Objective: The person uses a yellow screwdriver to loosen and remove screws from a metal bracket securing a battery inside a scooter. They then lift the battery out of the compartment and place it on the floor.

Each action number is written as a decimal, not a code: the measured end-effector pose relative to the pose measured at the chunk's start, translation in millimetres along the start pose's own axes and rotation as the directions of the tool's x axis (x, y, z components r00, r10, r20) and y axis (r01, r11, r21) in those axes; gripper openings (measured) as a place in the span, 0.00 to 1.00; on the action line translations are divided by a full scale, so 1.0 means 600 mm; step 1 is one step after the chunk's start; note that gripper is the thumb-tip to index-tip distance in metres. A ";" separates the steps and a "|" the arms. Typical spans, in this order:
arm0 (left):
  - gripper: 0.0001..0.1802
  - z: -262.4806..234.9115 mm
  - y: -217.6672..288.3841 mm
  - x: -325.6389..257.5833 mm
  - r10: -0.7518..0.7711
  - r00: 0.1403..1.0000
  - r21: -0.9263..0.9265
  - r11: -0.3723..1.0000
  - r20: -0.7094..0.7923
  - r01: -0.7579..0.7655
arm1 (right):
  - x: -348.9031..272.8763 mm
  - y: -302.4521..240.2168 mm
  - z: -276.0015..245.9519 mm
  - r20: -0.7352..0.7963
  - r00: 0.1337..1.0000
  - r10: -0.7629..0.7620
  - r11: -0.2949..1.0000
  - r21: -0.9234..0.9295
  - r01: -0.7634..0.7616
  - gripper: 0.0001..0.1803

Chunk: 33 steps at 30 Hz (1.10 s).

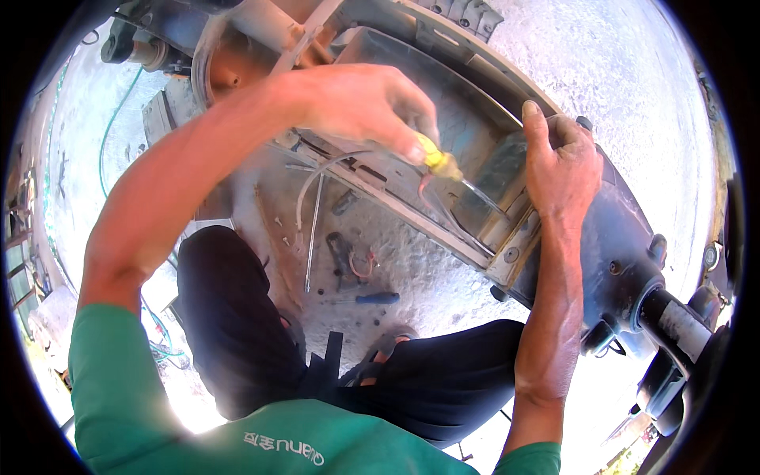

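Note:
My left hand [356, 103] is closed around the yellow handle of a screwdriver [438, 158]. The metal shaft slants down to the right, and its tip is near the inner right end of a dusty metal frame [412, 215]. Slight blur covers that hand and the handle. At the frame's right end, my right hand [562, 170] grips the edge with the thumb pointing up and the fingers curled; the fingertips are partly hidden. A grey cable [305, 186] loops out over the frame's near side, and a thin reddish wire [424, 187] lies inside it.
On the concrete floor between my feet lie a blue-handled screwdriver [377, 298], a long metal rod [313, 237], a dark-handled tool [340, 253] and several small loose parts. A black machine section [613, 245] adjoins the frame on the right. A green hose [116, 119] trails at the left.

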<state>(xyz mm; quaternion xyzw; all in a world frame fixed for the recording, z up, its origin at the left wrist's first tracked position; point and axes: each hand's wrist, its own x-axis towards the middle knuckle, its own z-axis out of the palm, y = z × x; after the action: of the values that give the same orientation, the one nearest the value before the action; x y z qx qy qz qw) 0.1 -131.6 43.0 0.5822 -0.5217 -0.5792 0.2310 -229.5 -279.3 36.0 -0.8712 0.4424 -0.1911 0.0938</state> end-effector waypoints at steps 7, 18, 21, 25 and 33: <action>0.14 0.051 0.006 -0.080 0.227 0.970 0.199 0.958 -0.086 -0.207 | 0.003 0.001 -0.002 0.001 1.000 -0.025 1.000 -0.009 0.025 0.27; 0.12 0.126 0.081 -0.119 0.158 0.977 0.497 0.865 -0.146 -0.066 | 0.004 -0.002 -0.002 0.025 1.000 -0.018 0.999 -0.043 0.019 0.26; 0.12 0.097 0.112 -0.080 0.000 1.000 0.448 0.894 -0.014 0.006 | 0.001 0.006 -0.001 -0.014 0.999 -0.044 0.998 -0.046 0.043 0.26; 0.13 0.101 0.130 -0.073 -0.015 0.999 0.545 0.838 -0.039 0.034 | 0.000 -0.004 -0.003 -0.020 0.998 -0.061 0.998 -0.033 0.060 0.24; 0.17 0.218 0.124 -0.129 -0.285 0.929 -0.022 0.957 -0.234 0.288 | -0.001 -0.004 -0.008 -0.001 0.999 -0.045 0.998 -0.044 0.045 0.24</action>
<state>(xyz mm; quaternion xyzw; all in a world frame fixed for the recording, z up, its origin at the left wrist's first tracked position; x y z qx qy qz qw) -128.2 -46.2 112.2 0.7180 -0.4037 -0.5304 0.2004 -229.9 -277.4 40.8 -0.8826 0.4268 -0.1843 0.0699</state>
